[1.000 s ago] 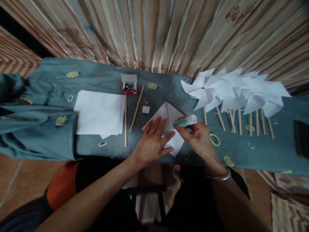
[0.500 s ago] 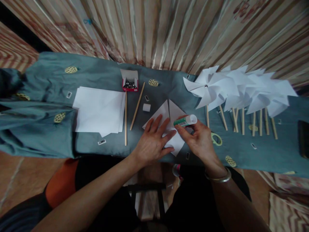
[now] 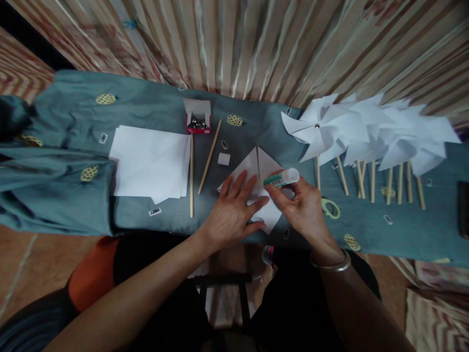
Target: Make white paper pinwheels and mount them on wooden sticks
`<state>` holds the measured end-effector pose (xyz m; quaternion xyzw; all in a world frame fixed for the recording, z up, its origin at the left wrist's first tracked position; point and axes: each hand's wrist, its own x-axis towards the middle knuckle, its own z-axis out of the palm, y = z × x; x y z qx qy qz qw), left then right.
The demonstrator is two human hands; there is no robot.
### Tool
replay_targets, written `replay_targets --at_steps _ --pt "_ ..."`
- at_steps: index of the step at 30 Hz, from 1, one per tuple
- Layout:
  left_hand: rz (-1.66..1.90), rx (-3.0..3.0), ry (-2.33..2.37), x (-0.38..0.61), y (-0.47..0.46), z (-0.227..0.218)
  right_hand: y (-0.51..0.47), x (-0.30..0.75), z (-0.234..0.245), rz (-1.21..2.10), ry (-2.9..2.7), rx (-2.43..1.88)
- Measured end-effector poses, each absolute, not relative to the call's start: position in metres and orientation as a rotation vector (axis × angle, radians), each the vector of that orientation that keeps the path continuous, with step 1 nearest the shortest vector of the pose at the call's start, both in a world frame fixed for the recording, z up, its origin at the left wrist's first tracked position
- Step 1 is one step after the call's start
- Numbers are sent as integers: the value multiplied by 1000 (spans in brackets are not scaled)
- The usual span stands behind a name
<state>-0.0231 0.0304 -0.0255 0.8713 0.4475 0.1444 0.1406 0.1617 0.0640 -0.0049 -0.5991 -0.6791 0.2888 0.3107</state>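
Note:
A square of white paper (image 3: pixel 270 215) with a slit at its far corner lies on the cloth before me. My left hand (image 3: pixel 232 208) is spread flat over its left part, pressing it down. In my right hand (image 3: pixel 302 203) is a green and white glue stick (image 3: pixel 281 178), tilted, with its lower end close to the paper's middle; the fingers hide whether it touches. A small white cap (image 3: pixel 223 159) sits just beyond the paper's left side. The scissors' yellow-green handle (image 3: pixel 330 208) shows beside my right hand.
Left of the paper lie two wooden sticks (image 3: pixel 191 181) and a stack of white sheets (image 3: pixel 150 161). An open red box (image 3: pixel 198 122) of metal pins stands behind them. Several paper pinwheels (image 3: pixel 317 126) on sticks overlap at the right. A dark object (image 3: pixel 463 208) is at the right edge.
The view has shifted slightly. My left hand stays spread on the paper, and my right hand keeps its hold on the glue stick with hardly any movement.

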Motion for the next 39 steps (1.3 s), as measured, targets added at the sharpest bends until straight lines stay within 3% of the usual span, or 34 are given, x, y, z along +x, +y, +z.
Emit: replay_targets --at_steps 39 --pt "420 2512 1296 -23 30 -26 53 163 9 607 -2007 -1560"
